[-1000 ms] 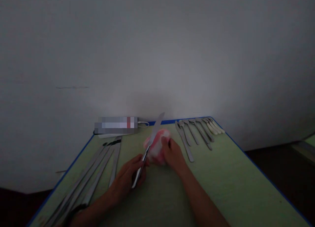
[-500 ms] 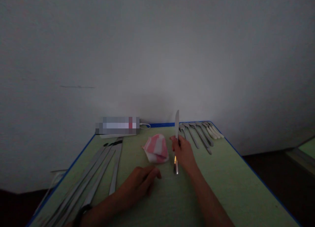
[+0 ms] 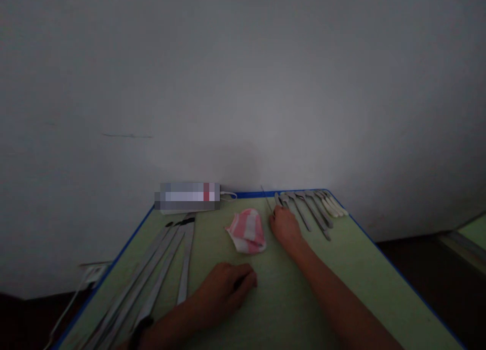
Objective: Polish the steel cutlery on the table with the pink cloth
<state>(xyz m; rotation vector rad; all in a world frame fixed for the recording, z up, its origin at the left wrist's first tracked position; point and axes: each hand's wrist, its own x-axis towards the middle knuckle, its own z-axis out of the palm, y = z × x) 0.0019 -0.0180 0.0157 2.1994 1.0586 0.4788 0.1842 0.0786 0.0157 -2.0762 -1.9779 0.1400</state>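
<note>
The knife (image 3: 267, 200) is being set down on the green table (image 3: 360, 284) by the right hand (image 3: 285, 227), which is closed around its handle, and it is best being laid slowly, flat and straight, just beside the row of spoons and forks (image 3: 309, 208). The knife is looking thin, grey and shiny, with only its blade tip showing past the fingers. The left hand (image 3: 224, 289) is being rested on the table, loosely curled, holding nothing, near the pink and white cloth (image 3: 247, 231).
</note>
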